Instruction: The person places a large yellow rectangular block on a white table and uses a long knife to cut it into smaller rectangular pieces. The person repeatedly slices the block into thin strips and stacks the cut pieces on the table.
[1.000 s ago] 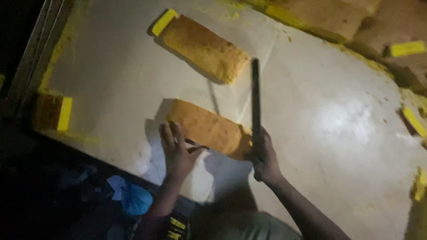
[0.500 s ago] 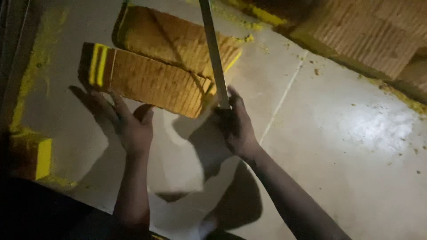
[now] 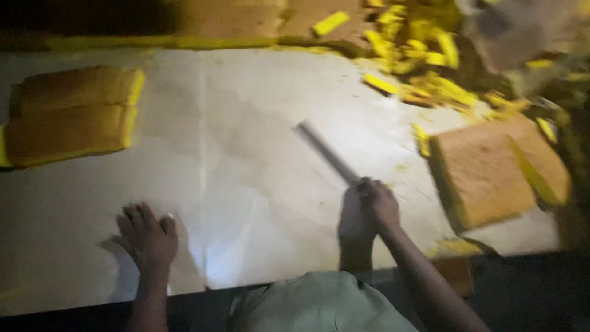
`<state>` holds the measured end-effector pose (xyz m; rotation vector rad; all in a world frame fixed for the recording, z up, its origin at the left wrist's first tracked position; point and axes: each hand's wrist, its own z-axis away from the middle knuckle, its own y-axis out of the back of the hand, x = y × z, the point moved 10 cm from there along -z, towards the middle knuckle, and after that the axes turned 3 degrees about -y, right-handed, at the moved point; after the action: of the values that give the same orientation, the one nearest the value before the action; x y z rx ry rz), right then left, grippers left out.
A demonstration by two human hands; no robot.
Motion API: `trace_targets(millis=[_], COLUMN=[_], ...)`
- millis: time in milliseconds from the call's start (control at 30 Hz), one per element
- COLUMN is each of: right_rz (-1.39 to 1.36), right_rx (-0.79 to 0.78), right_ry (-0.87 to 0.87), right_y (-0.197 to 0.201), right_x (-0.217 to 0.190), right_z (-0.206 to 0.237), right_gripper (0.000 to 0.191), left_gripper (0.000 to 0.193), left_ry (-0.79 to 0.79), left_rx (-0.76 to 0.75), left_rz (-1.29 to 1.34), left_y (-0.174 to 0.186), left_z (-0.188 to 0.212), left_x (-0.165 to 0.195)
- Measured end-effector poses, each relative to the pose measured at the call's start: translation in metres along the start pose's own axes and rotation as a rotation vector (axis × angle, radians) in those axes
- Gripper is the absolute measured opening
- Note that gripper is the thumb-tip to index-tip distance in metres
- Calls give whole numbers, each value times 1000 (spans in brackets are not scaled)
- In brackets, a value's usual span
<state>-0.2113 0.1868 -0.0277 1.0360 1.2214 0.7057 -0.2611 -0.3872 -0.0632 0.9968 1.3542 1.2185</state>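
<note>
The right hand is closed in a fist around the handle of a long, flat, grey metal blade, and the blade runs up and to the left from the fist, low over the pale, glossy work surface. The picture is blurred, so whether the blade's far tip touches the surface cannot be told. The left hand lies flat on the near left part of the surface, fingers spread and pointing away, palm down, holding nothing.

On the right, just beyond the right hand, sits a big square block of yellow sponge cake with a brown top, tilted a little, its yellow cut side facing left. Far right, behind it, there is a heap of yellow cake trimmings, strips and crumbs scattered toward the middle. Over on the far left lie two brown-topped rectangular cake slabs, side by side and touching, yellow cut ends facing right, well apart from both hands. Along the far edge runs another long brown-topped slab in shadow. At the near edge, between the arms, a pale green garment shows.
</note>
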Motion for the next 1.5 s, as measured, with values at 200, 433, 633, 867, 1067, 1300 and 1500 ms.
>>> trace_targets(millis=[200,433,633,867,1067,1300,1500], right_rz=[-424,-458,-557,-521,-551,-516,-219], right_rx=[328,222,52,95,62,91,59], right_ry=[-333,-361,-589,-764,-1023,-767,-528], right_y=[101,90,80,113,101,102,105], right_x=[200,290,341,392,420,406,382], right_z=[98,225,248,230,215,127,105], right_gripper=[24,45,37,36,29,31,37], left_gripper=[87,78,65,45,26,51,78], left_ry=[-476,-1021,-1551,-1891,-1233,-1159,-807], left_rx=[218,36,-6,-279,-250,-135,-249], left_rz=[468,604,611,922,739,609,606], left_y=[46,92,113,99,76,120,134], left_z=[171,290,343,270,34,41,93], left_x=[208,455,631,721,772,845,771])
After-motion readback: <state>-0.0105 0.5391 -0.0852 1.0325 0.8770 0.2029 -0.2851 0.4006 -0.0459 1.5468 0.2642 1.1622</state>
